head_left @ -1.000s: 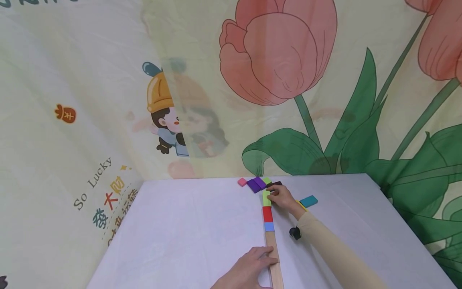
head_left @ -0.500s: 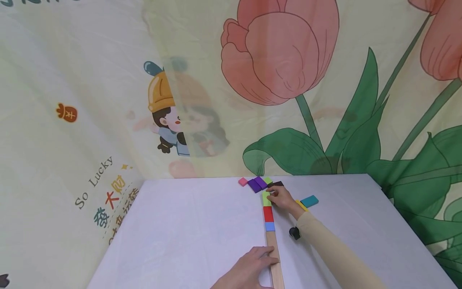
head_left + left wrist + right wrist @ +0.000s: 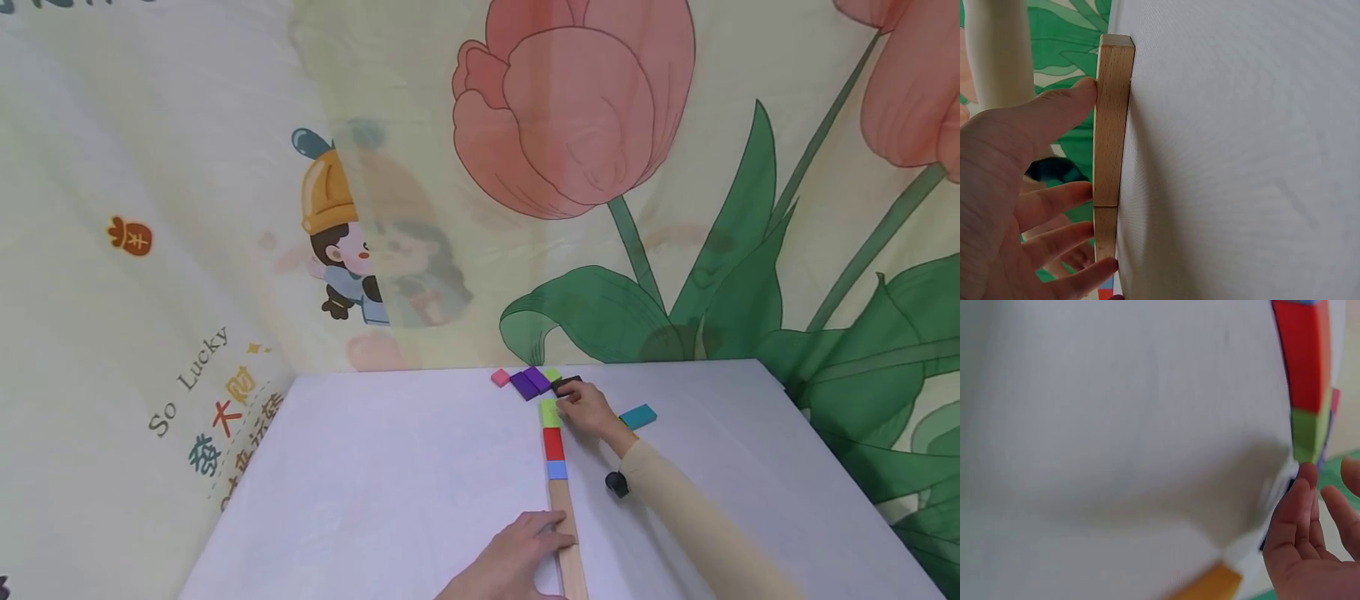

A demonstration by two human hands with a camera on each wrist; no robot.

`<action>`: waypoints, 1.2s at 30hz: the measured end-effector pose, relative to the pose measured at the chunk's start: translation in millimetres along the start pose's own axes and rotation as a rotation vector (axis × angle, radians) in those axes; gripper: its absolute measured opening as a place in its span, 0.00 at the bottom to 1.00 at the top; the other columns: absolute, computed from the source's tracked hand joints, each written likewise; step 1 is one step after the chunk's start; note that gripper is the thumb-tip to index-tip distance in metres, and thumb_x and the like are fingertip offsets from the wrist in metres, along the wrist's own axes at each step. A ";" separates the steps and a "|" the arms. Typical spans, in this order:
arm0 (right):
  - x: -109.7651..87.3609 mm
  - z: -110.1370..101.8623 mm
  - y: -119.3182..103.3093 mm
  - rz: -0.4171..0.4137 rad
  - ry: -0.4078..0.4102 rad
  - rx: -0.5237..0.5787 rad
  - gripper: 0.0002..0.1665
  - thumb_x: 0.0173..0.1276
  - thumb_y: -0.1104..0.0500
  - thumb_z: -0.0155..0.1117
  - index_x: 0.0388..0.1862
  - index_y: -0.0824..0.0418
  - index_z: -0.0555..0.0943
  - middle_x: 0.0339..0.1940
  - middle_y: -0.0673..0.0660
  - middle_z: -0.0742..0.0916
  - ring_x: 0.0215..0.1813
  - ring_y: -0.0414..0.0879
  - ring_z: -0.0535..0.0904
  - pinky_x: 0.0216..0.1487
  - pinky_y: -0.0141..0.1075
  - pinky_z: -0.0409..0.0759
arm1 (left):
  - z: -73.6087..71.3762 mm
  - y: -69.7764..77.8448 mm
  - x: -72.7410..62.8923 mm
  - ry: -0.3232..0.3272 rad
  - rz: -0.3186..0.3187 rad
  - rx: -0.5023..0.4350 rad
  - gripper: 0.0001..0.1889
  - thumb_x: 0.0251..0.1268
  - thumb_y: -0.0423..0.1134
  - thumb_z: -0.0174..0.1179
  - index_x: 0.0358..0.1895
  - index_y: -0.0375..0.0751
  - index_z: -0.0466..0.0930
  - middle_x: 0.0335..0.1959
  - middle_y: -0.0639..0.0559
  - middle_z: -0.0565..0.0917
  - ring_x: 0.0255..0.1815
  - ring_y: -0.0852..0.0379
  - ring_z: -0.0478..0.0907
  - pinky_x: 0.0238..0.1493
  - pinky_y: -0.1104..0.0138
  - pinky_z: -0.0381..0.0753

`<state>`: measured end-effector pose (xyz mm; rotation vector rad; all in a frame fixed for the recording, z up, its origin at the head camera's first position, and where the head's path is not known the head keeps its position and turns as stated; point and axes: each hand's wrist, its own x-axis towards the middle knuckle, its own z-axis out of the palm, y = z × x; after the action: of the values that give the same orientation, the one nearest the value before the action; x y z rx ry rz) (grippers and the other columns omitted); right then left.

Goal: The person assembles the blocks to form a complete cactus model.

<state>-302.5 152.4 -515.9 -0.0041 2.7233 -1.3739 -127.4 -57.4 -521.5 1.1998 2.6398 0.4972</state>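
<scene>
A straight row runs away from me on the white table: wooden blocks (image 3: 568, 517), then a blue block (image 3: 557, 470), a red block (image 3: 553, 444) and a light green block (image 3: 550, 413). My left hand (image 3: 513, 554) rests its fingertips on the wooden blocks, thumb on the nearer one, as the left wrist view shows. At the far end, my right hand (image 3: 591, 412) has its fingertips right beside the green block. In the right wrist view, the fingers (image 3: 1291, 519) are loosely bent, the thumb stands apart, and I see no block between them.
Beyond the row lie purple blocks (image 3: 531, 382), a pink block (image 3: 500, 378), another green block (image 3: 552, 374) and a dark block (image 3: 566, 386). Right of the hand are a teal block (image 3: 639, 417) and an orange-yellow block (image 3: 1213, 584). A black object (image 3: 617, 484) shows by the right sleeve.
My right fingertips have drawn slightly off the green block toward the right, uncovering more of its far end. The left hand keeps its place on the wooden blocks.
</scene>
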 end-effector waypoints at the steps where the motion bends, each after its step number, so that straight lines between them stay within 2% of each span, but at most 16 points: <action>1: -1.0 -5.5 0.7 -0.011 0.006 -0.016 0.18 0.68 0.63 0.60 0.55 0.69 0.78 0.46 0.65 0.82 0.42 0.51 0.79 0.39 0.36 0.82 | -0.2 0.1 -0.2 0.000 -0.004 0.000 0.36 0.53 0.68 0.63 0.64 0.58 0.73 0.70 0.55 0.69 0.68 0.58 0.67 0.60 0.67 0.76; 4: -6.8 -27.4 6.2 -0.044 0.014 -0.084 0.17 0.69 0.63 0.59 0.54 0.69 0.78 0.48 0.66 0.83 0.45 0.54 0.79 0.45 0.41 0.83 | -1.0 0.2 -1.0 -0.005 -0.023 -0.014 0.36 0.53 0.69 0.62 0.65 0.59 0.73 0.71 0.56 0.68 0.68 0.58 0.67 0.61 0.67 0.76; 9: -22.9 -69.9 28.8 -0.125 -0.015 -0.312 0.16 0.66 0.66 0.59 0.53 0.69 0.79 0.51 0.69 0.82 0.50 0.61 0.79 0.53 0.51 0.80 | -0.6 0.6 -1.5 -0.023 -0.048 -0.050 0.37 0.52 0.70 0.62 0.65 0.61 0.72 0.71 0.57 0.67 0.68 0.59 0.66 0.60 0.67 0.76; 14: -35.2 -93.2 53.8 -0.203 -0.044 -0.497 0.22 0.58 0.71 0.61 0.54 0.68 0.79 0.57 0.71 0.80 0.58 0.68 0.75 0.58 0.59 0.75 | 0.8 -1.6 -3.5 0.034 0.012 -0.013 0.36 0.53 0.68 0.63 0.64 0.57 0.74 0.70 0.53 0.69 0.67 0.57 0.67 0.60 0.67 0.76; 18: -39.3 -93.5 63.3 -0.197 -0.046 -0.521 0.24 0.56 0.72 0.63 0.55 0.68 0.79 0.57 0.70 0.81 0.59 0.68 0.76 0.59 0.59 0.74 | 1.6 -3.2 -3.7 0.044 0.021 -0.011 0.35 0.53 0.67 0.63 0.64 0.57 0.74 0.70 0.53 0.69 0.67 0.57 0.67 0.60 0.67 0.76; 24: -43.0 -93.6 70.8 -0.193 -0.005 -0.553 0.20 0.58 0.70 0.65 0.52 0.68 0.81 0.51 0.67 0.84 0.55 0.65 0.78 0.57 0.59 0.76 | 3.8 -3.8 -2.2 0.061 0.046 -0.005 0.35 0.53 0.67 0.63 0.63 0.56 0.75 0.69 0.53 0.69 0.67 0.57 0.67 0.60 0.68 0.76; 28: -45.6 -97.2 75.5 -0.199 0.025 -0.571 0.18 0.59 0.67 0.67 0.50 0.68 0.81 0.47 0.65 0.84 0.52 0.63 0.78 0.55 0.58 0.77 | 3.5 -2.7 -1.4 0.044 0.037 -0.013 0.35 0.53 0.67 0.63 0.64 0.56 0.74 0.70 0.53 0.69 0.67 0.58 0.67 0.60 0.68 0.76; 36: -63.8 -104.4 70.1 -0.196 0.082 -0.543 0.18 0.57 0.67 0.68 0.48 0.69 0.80 0.46 0.66 0.83 0.50 0.62 0.79 0.52 0.57 0.79 | 5.0 -1.5 -1.3 0.040 0.030 -0.024 0.36 0.53 0.68 0.63 0.65 0.57 0.73 0.71 0.54 0.68 0.68 0.58 0.67 0.60 0.68 0.76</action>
<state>-244.8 280.7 -505.4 -0.2626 3.1404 -0.6320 -126.0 -58.1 -526.6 1.2371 2.6446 0.5627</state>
